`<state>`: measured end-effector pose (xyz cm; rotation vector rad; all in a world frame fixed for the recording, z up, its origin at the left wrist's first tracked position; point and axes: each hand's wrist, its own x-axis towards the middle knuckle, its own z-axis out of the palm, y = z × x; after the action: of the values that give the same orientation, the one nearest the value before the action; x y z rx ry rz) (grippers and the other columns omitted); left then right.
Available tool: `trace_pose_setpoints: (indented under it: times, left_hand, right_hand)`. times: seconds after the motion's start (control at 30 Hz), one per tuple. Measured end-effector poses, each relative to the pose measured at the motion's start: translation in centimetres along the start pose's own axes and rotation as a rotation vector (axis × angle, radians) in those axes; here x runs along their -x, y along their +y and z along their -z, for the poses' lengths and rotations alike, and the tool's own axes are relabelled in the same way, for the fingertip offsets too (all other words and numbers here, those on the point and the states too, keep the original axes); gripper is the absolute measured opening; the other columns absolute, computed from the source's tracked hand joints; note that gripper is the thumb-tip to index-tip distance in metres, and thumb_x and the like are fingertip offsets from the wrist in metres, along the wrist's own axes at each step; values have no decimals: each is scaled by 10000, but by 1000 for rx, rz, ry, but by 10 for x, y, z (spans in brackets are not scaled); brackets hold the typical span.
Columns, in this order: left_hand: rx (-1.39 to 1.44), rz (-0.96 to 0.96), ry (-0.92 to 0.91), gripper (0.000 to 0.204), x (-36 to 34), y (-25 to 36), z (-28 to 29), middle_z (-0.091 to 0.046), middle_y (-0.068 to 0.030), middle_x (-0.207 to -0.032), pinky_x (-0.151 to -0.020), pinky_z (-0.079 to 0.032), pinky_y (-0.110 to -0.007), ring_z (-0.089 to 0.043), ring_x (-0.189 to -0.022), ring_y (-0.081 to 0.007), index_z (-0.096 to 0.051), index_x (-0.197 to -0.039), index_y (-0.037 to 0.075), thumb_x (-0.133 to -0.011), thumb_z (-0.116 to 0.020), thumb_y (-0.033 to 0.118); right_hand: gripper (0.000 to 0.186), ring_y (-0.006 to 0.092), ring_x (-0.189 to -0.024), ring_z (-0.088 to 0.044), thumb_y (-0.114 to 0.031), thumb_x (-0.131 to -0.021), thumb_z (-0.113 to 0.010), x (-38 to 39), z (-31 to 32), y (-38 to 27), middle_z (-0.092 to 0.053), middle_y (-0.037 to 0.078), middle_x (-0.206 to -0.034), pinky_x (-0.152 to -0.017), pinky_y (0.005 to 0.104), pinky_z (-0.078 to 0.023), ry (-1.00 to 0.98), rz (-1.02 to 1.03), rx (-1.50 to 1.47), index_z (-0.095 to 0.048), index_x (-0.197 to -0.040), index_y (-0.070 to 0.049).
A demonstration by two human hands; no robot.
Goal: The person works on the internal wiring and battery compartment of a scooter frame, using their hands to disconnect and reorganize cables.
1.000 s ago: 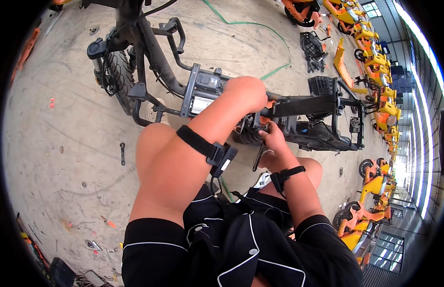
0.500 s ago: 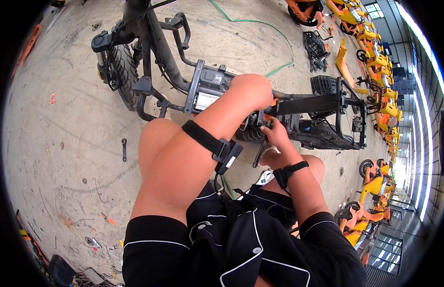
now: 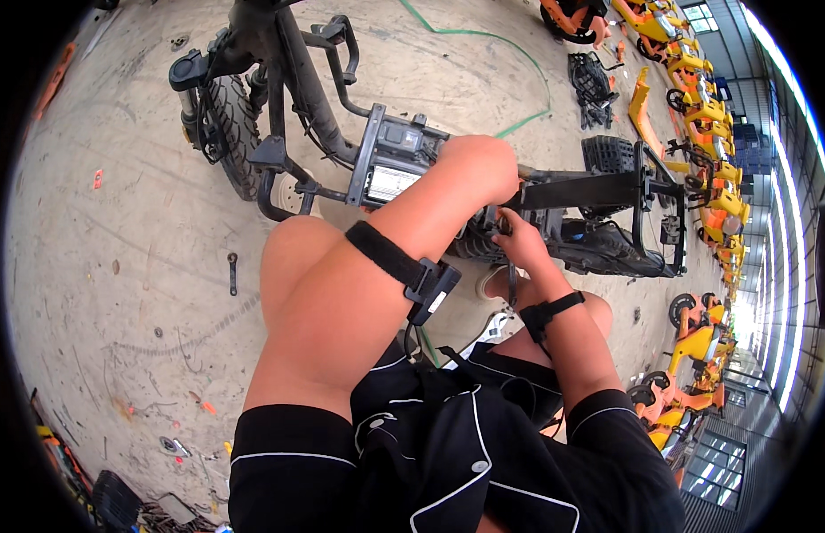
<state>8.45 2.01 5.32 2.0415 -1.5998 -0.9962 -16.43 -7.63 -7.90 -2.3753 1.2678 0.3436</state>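
A stripped black scooter frame lies across the view in front of me, with its front wheel at the left and rear wheel at the right. My left hand is bent down over the middle of the frame, beside a battery-tray section; its fingers are hidden behind the wrist. Close by, my right hand has its fingers curled at the frame's lower side, thumb towards the left. What it grips is too dark and covered to make out. A dark bar hangs just below that hand.
A wrench lies on the concrete floor at the left. Black plastic parts and a yellow panel lie beyond the frame. Yellow scooters stand in rows at the right. A green line crosses the floor.
Both hands have shifted slightly to the right in view, the left a little further over the frame. The dark bar beneath my right hand has swung to the right.
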Motion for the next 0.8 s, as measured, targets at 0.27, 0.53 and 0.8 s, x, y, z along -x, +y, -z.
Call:
trace_pose_setpoints:
  times: [0.27,0.53,0.8]
  left_hand:
    - [-13,29,-64,306,1,8,-2,-714,-195,-1039,-851,-546,-417,-696,-971,-335,-749,-1008,37,-859,-555,220]
    - [-46,58,-107,316,-6,8,-14,-716,-200,-1013,-835,-550,-424,-701,-949,-334,-750,-1000,37,-862,-520,204]
    - [-125,77,-39,306,-14,3,-44,-714,-211,-988,-826,-549,-435,-695,-944,-351,-745,-936,19,-841,-522,206]
  right_hand:
    - [552,349,-1081,-625,-69,-789,-707,9,4,-1,-645,116,-1192,-885,440,-512,94,237,161,-568,-1314,-171]
    - [496,343,-997,-635,-22,-758,-690,2,12,8,-653,92,-1040,-832,438,-512,103,324,188,-630,-1229,-165]
    - [526,244,-1042,-638,-118,-801,-757,6,3,18,-669,144,-1134,-907,343,-490,-2,-44,-464,-591,-1296,-63]
